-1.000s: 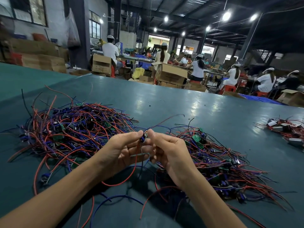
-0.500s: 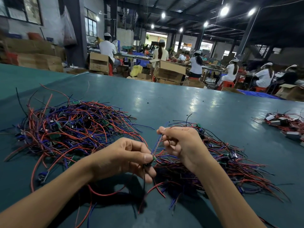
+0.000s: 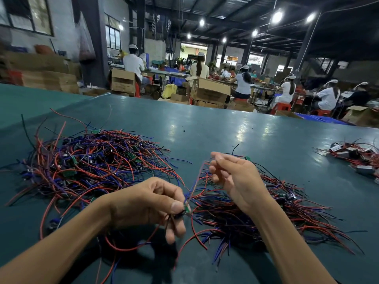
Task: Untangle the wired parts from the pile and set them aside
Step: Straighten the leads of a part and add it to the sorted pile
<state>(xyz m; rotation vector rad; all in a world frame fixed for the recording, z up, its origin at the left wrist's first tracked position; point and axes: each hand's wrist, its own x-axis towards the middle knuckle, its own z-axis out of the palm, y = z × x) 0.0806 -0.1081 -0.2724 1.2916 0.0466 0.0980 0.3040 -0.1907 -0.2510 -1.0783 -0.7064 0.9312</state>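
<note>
**Now freeing one part**

Pinching small wired part (image 3: 187,211) in left grip (image 3: 147,206), low over table (image 3: 225,130) between left pile (image 3: 92,160) and right pile (image 3: 266,218). Cannot tell whether curled right grip (image 3: 235,181) holds blurred wires (image 3: 198,177). Next, likely: draw wires clear, minding snagging loops; another bunch (image 3: 356,158) well apart, far right.

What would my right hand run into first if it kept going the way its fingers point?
Its fingers point left, so the right hand would likely first meet the red and blue strands rising from the left hand's pinch, then the big wire pile. Depth is unclear, though.
</note>
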